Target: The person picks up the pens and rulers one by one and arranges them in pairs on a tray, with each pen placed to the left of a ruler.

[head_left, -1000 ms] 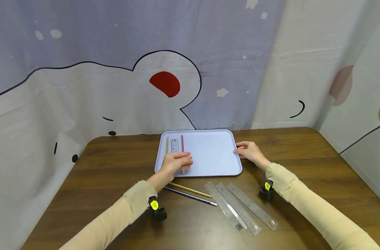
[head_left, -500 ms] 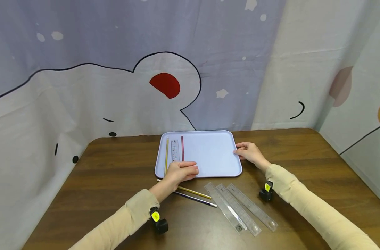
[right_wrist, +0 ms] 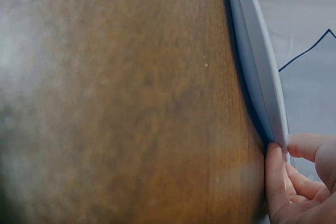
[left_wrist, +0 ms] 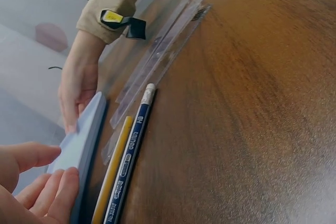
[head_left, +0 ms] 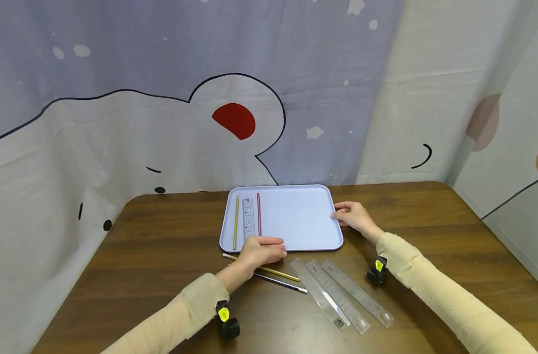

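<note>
At the bench's far edge, we see the right hand [head_left: 352,215] pinching the right rim of the lavender tray [head_left: 295,216]. The left hand [head_left: 262,251] rests with relaxed fingers at its near rim, holding nothing, above 2 pencils [head_left: 273,276]. 3 clear rulers [head_left: 340,297] lie toward the near edge.

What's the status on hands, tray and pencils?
Left hand open, over the tray's near edge beside two loose pencils. Right hand pinches the tray's right rim. Three rulers lie on the table, clear of both hands.
</note>
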Tool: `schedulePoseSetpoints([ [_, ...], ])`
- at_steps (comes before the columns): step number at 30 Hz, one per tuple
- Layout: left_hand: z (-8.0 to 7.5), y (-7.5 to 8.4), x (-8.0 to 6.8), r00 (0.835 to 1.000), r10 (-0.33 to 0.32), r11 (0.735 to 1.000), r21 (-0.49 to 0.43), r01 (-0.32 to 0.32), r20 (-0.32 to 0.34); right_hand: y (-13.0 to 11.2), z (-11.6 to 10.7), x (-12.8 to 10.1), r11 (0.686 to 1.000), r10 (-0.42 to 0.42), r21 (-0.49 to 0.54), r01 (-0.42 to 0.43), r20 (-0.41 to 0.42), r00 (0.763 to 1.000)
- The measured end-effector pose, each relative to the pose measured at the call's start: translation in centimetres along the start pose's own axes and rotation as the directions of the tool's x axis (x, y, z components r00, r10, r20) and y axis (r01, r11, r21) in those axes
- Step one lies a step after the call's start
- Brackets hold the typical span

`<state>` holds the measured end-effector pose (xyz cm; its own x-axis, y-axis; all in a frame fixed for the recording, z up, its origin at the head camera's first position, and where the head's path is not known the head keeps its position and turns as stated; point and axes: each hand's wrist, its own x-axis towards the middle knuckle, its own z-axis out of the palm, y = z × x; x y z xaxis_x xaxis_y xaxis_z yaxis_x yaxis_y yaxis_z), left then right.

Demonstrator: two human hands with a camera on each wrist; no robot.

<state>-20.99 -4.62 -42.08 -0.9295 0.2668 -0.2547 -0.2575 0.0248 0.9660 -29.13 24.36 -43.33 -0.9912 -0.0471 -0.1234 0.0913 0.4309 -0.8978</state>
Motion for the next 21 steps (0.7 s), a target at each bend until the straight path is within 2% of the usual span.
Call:
schedulePoseSetpoints([
  [7,0.7,-0.2,0.0,1.0,-0.005,1.0,0.026,0.005,0.02,0.1,0.0,0.1,1.0,-0.001,0.008,0.001,0.0,1.0],
  [15,1.1,-0.4,0.2,0.999,0.025,0.988,0.153,-0.03,0.034,0.0,0.0,0.0,1.0,-0.001,0.007,0.001,0.001,1.0],
  [21,1.3,-0.3,0.1,0.999,0.04,0.978,0.205,-0.046,0.036,-0.1,0.1,-0.1,1.0,-0.012,0.015,0.012,0.001,1.0],
])
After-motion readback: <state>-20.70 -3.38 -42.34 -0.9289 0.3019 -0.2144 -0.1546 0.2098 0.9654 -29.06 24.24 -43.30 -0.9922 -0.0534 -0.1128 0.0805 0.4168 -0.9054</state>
